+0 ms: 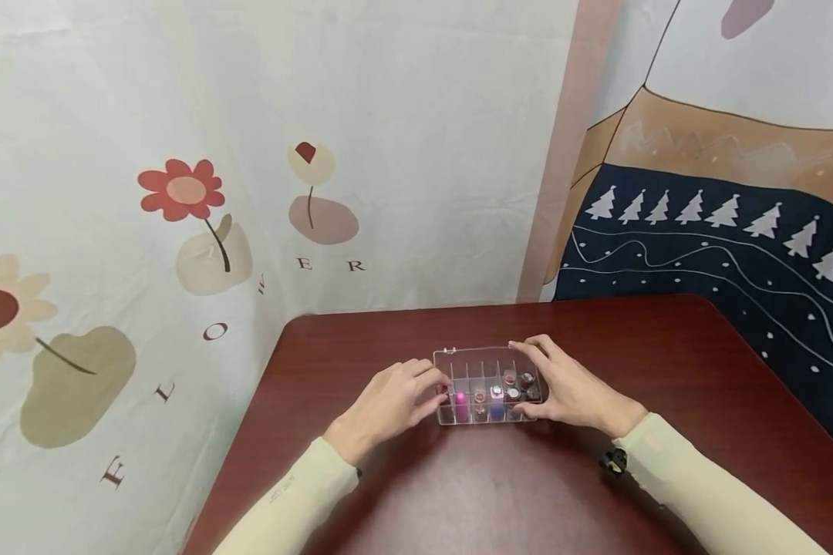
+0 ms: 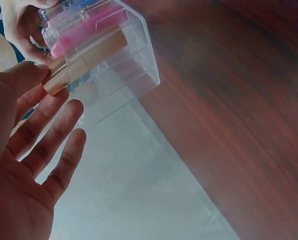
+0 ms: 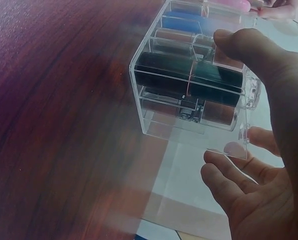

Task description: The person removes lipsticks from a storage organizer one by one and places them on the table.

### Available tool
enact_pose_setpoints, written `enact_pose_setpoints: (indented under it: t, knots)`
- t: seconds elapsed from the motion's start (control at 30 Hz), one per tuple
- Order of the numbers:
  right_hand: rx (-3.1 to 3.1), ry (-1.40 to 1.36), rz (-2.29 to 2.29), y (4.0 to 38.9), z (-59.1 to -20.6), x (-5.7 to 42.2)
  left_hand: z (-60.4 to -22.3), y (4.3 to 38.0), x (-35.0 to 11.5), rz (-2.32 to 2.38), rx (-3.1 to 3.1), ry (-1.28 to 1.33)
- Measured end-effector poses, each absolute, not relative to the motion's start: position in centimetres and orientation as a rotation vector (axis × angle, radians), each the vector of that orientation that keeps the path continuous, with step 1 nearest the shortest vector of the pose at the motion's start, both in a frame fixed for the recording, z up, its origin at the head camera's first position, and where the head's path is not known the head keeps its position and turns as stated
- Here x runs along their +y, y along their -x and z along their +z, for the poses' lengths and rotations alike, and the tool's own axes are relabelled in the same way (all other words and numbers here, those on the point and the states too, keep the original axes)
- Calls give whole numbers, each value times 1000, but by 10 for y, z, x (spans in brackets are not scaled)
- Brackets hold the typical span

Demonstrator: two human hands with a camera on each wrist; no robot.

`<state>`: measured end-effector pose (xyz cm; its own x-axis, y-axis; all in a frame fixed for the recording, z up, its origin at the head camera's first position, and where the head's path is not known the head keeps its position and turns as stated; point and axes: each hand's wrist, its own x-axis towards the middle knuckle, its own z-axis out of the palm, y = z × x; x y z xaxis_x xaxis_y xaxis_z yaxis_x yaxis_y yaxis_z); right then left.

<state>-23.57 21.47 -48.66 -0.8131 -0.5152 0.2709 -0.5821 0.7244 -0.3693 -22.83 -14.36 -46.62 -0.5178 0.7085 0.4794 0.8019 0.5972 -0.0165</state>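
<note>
A clear plastic divided organizer box (image 1: pixel 463 368) stands on the table with cosmetic tubes upright in its compartments. My left hand (image 1: pixel 398 397) is at its left end, thumb and forefinger pinching the top of a gold lipstick-like tube (image 2: pixel 91 60); the lower part of the tube is inside the end compartment. The other left fingers spread loosely. My right hand (image 1: pixel 572 387) holds the box's right end, thumb at the front and fingers at the back. Beside the gold tube is a pink tube (image 1: pixel 461 407), then a blue-bottomed tube (image 1: pixel 497 410). A dark cylindrical tube (image 3: pixel 161 71) sits near the right end.
The dark red wooden table (image 1: pixel 472 493) extends around the box. Behind it hangs a pale cloth (image 1: pixel 423 154) with printed flowers and letters. A navy cloth with printed trees (image 1: pixel 666 247) hangs at the right. A small black device (image 1: pixel 614 462) is at the right wrist.
</note>
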Motion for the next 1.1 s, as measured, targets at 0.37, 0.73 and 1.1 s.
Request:
enact_pose_setpoints:
  t: [0.37,0.73,1.1]
  knots:
    - [-2748,-895,676,237,-492,216,-456,232,-148,-331,-2290,1166]
    - [-2730,-913,680,238,-493,215,-441,235,-159,-396,-2250,1140]
    - [-2730,-909,670,237,-493,215,-429,238,-168,-411,-2213,1096]
